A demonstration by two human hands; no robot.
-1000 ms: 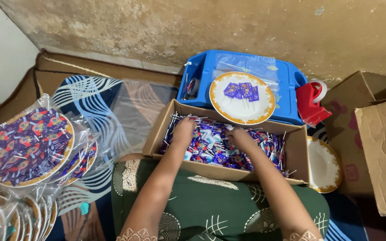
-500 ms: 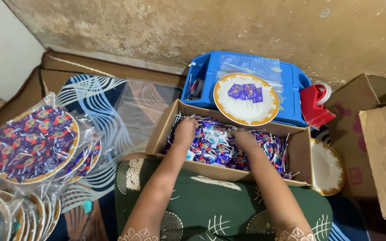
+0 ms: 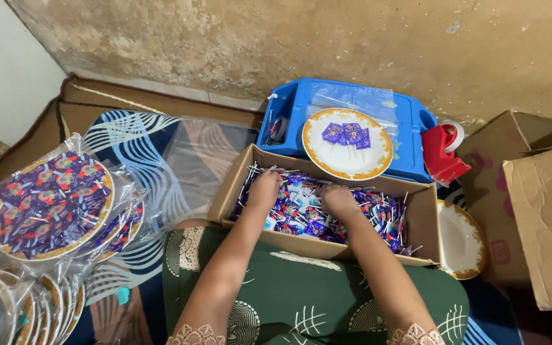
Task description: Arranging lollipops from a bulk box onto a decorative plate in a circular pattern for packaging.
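Fig.: L hand [image 3: 264,190] & R hand [image 3: 338,199] lay buried in wrapped lollipops [image 3: 317,207] inside cardboard box [image 3: 416,211]; grip hidden, cannot tell. Best gathered by sticks, few at a time, w/o crushing wrappers; gold-rimmed plate [image 3: 346,160] sat just behind.

Both hands [image 3: 264,190] [image 3: 338,199] dig among lollipops [image 3: 378,214] in box [image 3: 428,220].

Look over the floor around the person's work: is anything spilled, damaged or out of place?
Nothing is spilled. Both hands, left and right, are in the cardboard box of wrapped lollipops. One oddity: the carton at the right is crumpled, flap loose. The wall is stained.
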